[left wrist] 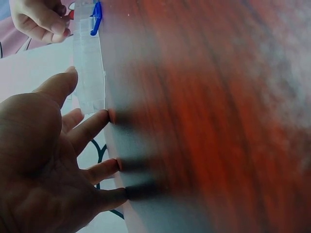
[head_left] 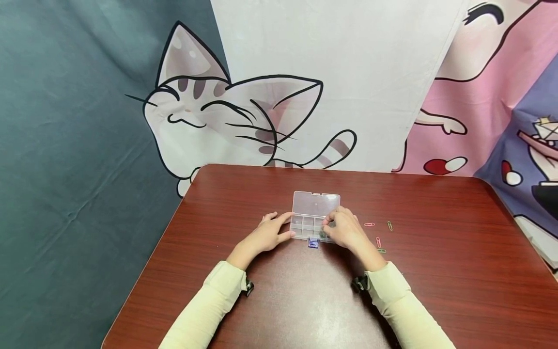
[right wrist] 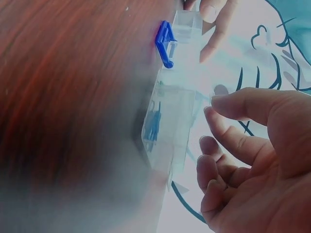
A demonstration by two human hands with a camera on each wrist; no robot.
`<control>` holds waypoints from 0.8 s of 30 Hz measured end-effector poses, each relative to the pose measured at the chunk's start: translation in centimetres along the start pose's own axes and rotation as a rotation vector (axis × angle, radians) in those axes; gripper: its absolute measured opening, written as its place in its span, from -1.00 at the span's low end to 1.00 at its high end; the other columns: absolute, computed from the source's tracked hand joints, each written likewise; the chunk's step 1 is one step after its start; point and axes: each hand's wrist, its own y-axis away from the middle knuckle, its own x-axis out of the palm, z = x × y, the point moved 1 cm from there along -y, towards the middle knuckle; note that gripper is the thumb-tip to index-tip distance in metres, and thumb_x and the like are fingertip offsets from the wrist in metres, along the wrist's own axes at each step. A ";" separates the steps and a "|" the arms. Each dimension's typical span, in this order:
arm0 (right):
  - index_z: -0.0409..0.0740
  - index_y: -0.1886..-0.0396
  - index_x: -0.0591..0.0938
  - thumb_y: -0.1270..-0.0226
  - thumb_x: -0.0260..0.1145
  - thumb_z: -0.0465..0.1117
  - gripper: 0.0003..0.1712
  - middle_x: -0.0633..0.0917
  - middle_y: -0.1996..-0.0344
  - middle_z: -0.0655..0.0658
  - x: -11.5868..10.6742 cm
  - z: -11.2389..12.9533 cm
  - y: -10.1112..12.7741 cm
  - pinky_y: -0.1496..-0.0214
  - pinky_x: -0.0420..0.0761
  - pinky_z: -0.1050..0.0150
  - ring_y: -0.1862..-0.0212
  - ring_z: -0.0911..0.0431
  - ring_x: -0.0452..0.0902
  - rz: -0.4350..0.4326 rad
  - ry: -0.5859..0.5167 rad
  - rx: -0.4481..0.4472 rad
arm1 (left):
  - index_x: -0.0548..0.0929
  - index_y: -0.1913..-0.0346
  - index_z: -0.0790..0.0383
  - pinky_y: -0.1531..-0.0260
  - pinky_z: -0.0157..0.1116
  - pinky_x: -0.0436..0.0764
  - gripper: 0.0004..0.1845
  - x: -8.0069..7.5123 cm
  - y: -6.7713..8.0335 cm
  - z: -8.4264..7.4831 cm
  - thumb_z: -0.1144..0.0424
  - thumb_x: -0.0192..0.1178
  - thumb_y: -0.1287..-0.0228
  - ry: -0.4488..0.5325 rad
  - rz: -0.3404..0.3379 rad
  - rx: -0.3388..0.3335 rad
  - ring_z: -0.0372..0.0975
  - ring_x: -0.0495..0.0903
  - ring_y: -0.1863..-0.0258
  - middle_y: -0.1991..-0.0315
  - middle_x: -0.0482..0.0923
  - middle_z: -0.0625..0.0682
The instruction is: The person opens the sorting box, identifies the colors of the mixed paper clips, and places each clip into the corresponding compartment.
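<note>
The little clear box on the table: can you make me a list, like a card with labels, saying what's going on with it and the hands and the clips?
box: clear compartment box, lid open, blue latch at the near edge
left hand: fingers straight, touching the box's left side
right hand: fingers curled over the box's right end; whether it holds anything cannot be told
inside: blue pieces in one compartment
clips: four loose on the table, right of the box, pink and green
</note>
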 end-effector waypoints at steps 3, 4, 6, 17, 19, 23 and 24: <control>-0.05 0.45 0.71 -0.17 0.37 -0.21 -0.95 0.61 0.23 -0.11 -0.3 -0.2 0.0 -0.10 0.44 -0.16 -0.02 -0.16 0.50 -0.011 0.003 -0.004 | 0.32 -0.52 -0.05 -0.47 0.21 0.08 -0.36 0.1 0.0 0.1 -0.10 0.17 -0.47 -0.008 -0.009 0.014 0.15 0.15 -0.52 -0.39 0.47 0.10; -0.05 0.46 0.71 -0.17 0.37 -0.21 -0.95 0.61 0.25 -0.11 -0.5 -0.3 0.0 -0.09 0.45 -0.15 0.00 -0.15 0.51 -0.015 0.004 -0.004 | 0.32 -0.52 -0.05 -0.48 0.21 0.08 -0.36 0.1 0.0 0.2 -0.09 0.17 -0.47 -0.011 -0.011 0.017 0.15 0.16 -0.52 -0.39 0.47 0.09; -0.05 0.46 0.71 -0.17 0.36 -0.22 -0.95 0.60 0.26 -0.11 -0.7 -0.4 0.0 -0.05 0.46 -0.13 0.05 -0.13 0.51 -0.024 0.002 -0.007 | 0.33 -0.52 -0.04 -0.48 0.21 0.08 -0.36 0.1 0.0 0.2 -0.09 0.17 -0.47 -0.012 -0.014 0.019 0.15 0.16 -0.51 -0.39 0.48 0.09; -0.07 0.41 0.71 -0.22 0.40 -0.22 -0.95 0.60 0.22 -0.12 -1.5 -1.0 0.2 0.00 0.45 -0.08 0.11 -0.09 0.49 -0.036 -0.025 0.028 | 0.31 -0.53 -0.05 -0.48 0.20 0.06 -0.35 0.2 -0.1 0.3 -0.10 0.17 -0.47 -0.019 -0.009 0.012 0.15 0.14 -0.52 -0.40 0.47 0.07; -0.08 0.41 0.71 -0.22 0.40 -0.21 -0.95 0.60 0.22 -0.12 -1.7 -1.2 0.3 0.00 0.45 -0.08 0.10 -0.09 0.49 -0.037 -0.025 0.038 | 0.32 -0.53 -0.06 -0.48 0.20 0.07 -0.35 0.2 -0.1 0.3 -0.10 0.17 -0.47 -0.020 -0.010 0.013 0.15 0.15 -0.52 -0.40 0.47 0.07; -0.09 0.39 0.70 -0.21 0.38 -0.22 -0.97 0.60 0.21 -0.13 -2.0 -1.7 0.4 0.00 0.44 -0.08 0.10 -0.10 0.49 -0.040 -0.019 0.048 | 0.31 -0.53 -0.06 -0.48 0.21 0.08 -0.35 0.2 0.0 0.2 -0.11 0.17 -0.47 -0.013 -0.010 0.011 0.15 0.14 -0.52 -0.40 0.46 0.06; -0.09 0.38 0.70 -0.21 0.38 -0.22 -0.96 0.60 0.21 -0.14 -2.1 -1.9 0.5 -0.01 0.43 -0.08 0.10 -0.11 0.49 -0.042 -0.019 0.049 | 0.31 -0.53 -0.06 -0.47 0.21 0.09 -0.35 0.2 0.0 0.2 -0.11 0.17 -0.47 -0.013 -0.010 0.010 0.15 0.14 -0.52 -0.40 0.46 0.05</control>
